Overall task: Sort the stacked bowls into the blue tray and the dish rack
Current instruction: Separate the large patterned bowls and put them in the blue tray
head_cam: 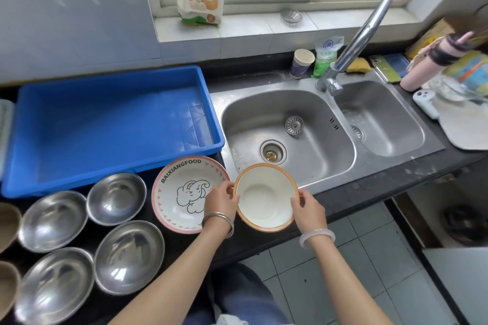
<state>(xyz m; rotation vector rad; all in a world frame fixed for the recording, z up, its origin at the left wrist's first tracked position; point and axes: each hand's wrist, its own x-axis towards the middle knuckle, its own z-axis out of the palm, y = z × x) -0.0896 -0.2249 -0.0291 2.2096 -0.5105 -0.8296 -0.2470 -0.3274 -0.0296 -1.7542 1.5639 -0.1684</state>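
Fingers point(229, 185) of the left hand point(221, 199) pinched the left rim of the orange-rimmed bowl point(265, 196), and the right hand point(308, 209) pinched the opposite rim, thumb inside. The bowl hung upright at lower centre of the frame, over the front edge of the worktop point(369, 187) and just below the sink point(287, 124).

It looked smooth and probably slippery, so a level two-handed carry seemed wise. It would need lifting above the wall of the blue tray point(105, 126), at centre left, before being set flat in a corner to leave room for more. Whether the pale ribbed thing at the far left edge was the dish rack could not be told.

Between bowl and tray lay the elephant plate point(182, 192), just beside the left hand; the path would best pass over it without touching its rim. Four steel bowls point(116, 196) sat spread at lower left, near the tray's front wall. A tap point(361, 34) leaned across the upper right, well apart.
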